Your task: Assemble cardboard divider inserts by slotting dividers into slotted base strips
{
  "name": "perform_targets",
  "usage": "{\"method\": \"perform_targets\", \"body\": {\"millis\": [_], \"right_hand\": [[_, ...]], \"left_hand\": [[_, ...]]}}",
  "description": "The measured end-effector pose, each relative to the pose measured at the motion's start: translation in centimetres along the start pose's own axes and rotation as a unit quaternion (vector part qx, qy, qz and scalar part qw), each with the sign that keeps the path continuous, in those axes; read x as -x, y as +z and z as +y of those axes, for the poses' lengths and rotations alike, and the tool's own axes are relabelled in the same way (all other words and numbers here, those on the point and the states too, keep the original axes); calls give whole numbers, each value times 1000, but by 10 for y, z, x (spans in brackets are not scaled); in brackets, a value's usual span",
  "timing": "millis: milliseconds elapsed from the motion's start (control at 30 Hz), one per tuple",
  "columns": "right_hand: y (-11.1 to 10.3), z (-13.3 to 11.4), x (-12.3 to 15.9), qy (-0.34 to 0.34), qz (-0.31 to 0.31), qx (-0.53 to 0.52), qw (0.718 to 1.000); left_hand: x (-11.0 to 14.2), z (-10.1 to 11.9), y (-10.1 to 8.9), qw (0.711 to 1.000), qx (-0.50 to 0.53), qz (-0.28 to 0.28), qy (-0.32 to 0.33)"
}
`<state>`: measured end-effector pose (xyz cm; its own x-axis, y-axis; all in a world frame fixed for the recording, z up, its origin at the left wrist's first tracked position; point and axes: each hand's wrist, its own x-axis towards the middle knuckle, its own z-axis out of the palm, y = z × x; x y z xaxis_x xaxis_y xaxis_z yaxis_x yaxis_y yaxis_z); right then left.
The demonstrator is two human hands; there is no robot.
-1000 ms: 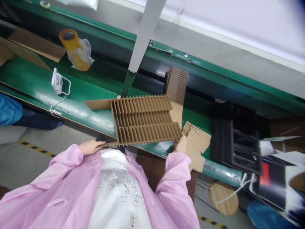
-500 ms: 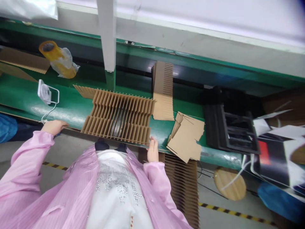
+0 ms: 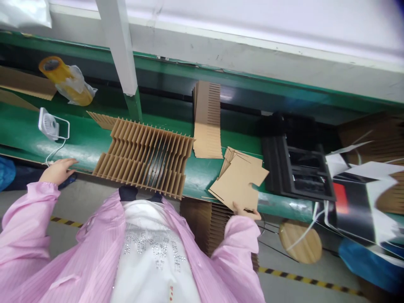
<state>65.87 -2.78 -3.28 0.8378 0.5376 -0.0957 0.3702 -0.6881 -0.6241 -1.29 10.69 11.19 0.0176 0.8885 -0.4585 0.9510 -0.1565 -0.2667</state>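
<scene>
Head view: right hand (image 3: 246, 211) pinches light, stiff cardboard sheets (image 3: 235, 185) by the near edge; left hand (image 3: 58, 171), fingers spread, rests on green conveyor belt (image 3: 78, 152)

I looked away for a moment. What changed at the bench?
Both hands let go of the slotted cardboard divider grid, which now lies on the green workbench. The right hand moved right and took the near edge of the flat cardboard sheets; the left hand moved left to its edge. The slotted strips and white fan stayed put.
</scene>
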Motion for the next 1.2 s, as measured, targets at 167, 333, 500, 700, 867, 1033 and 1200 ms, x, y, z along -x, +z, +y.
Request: {"method": "perform_targets", "body": {"millis": [167, 333, 500, 700, 867, 1033, 1200], "right_hand": [[-33, -25, 22, 60, -65, -75, 993], [-40, -103, 99, 30, 52, -246, 967], [3, -205, 229, -43, 16, -306, 951], [67, -286, 351, -114, -89, -109, 983], [77, -327, 396, -186, -94, 36, 977], [91, -348, 420, -177, -121, 125, 969], [115, -358, 433, -212, -80, 202, 953]], "left_hand": [[-5, -6, -5, 1000, 9, -1, -1], [-26, -7, -7, 976, 122, -81, 159], [-44, 0, 6, 947, 135, -97, 276], [-49, 4, 22, 934, 107, -25, 339], [-53, 6, 27, 920, 124, -25, 372], [-57, 9, 34, 909, 128, -8, 396], [-57, 9, 34, 906, 139, 5, 399]]}}
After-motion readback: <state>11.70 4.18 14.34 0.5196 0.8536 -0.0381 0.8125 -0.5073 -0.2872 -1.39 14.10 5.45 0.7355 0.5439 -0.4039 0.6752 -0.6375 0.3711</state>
